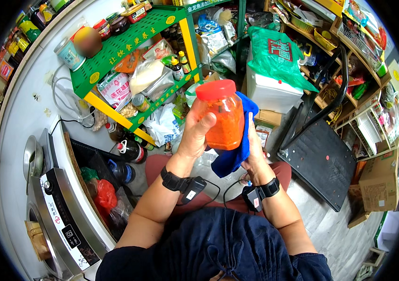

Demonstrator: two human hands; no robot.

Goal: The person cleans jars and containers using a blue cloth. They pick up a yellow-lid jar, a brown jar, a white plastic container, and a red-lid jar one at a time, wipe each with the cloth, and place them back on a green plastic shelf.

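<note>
In the middle of the head view, a clear jar (223, 123) with a red screw lid is held up, filled with something orange-red. My left hand (196, 131) grips it from the left, the thumb across its front. A blue cloth (236, 158) lies against the jar's right side and hangs below it. My right hand (254, 147) holds this cloth against the jar, its fingers partly hidden behind the cloth. Both wrists wear black straps with small boxes and cables.
A green shelf rack (129, 45) with jars, bags and bottles stands ahead on the left. An induction cooker (67, 224) is at the left. A green bag (273, 52) lies on a white foam box (271, 91). A black platform trolley (322, 158) stands at the right, before crowded shelves.
</note>
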